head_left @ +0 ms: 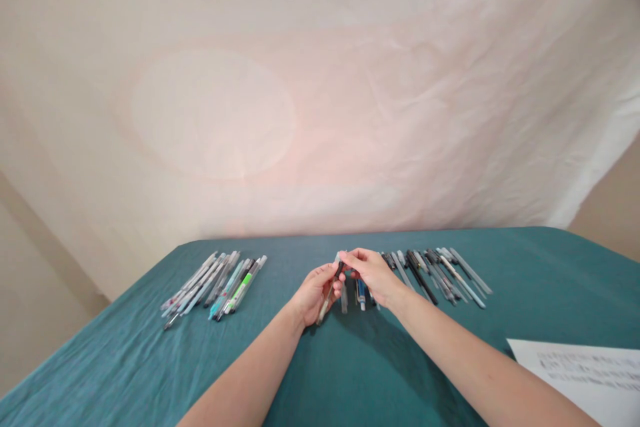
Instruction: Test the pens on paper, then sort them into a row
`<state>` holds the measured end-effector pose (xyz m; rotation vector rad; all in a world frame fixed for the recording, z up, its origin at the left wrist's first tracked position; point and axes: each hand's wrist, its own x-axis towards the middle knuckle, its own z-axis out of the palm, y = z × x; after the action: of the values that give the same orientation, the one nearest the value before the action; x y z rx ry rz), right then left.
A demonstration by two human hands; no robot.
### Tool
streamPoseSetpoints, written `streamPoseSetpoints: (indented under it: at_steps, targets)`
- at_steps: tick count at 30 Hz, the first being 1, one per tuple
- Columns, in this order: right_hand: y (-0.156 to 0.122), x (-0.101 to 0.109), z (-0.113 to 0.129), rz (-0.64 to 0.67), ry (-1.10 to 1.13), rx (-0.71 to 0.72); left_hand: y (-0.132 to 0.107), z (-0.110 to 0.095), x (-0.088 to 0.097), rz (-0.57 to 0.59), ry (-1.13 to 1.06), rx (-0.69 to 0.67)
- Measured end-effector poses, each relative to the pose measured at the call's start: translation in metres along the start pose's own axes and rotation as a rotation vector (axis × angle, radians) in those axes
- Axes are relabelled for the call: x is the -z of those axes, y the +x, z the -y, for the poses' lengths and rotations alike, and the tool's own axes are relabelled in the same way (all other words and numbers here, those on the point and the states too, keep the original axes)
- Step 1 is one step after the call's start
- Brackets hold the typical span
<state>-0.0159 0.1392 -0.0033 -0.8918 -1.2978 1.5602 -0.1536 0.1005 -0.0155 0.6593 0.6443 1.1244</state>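
Note:
Near the middle of the table, my left hand [319, 288] is closed around a pen [325, 305] with a clear barrel and a dark grip; the barrel slants down past the palm. My right hand [373, 273] is closed too, its thumb and fingertips pinching the pen's upper end. Whether a cap sits between those fingertips is too small to tell. Just below and behind my right hand lie a few pens, among them a blue one [361, 295], partly hidden by that hand.
A group of pens [200, 283] lies to the left, with a green-marked pen [243, 285] at its right side. More pens, many dark or grey [423, 277], lie to the right. A printed paper sheet [580, 373] rests front right on the green tablecloth [150, 373]. A pale cloth [325, 113] hangs behind.

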Motion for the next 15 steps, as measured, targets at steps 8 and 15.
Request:
streamPoseSetpoints:
  at_steps: [8,15]
  targets:
    - [0.008,0.009,0.008,-0.004,0.107,0.011,0.000,0.000,-0.001,0.014,0.004,0.010]
    - [0.010,0.011,0.013,-0.048,0.303,-0.049,-0.001,0.000,-0.001,0.026,-0.017,0.006]
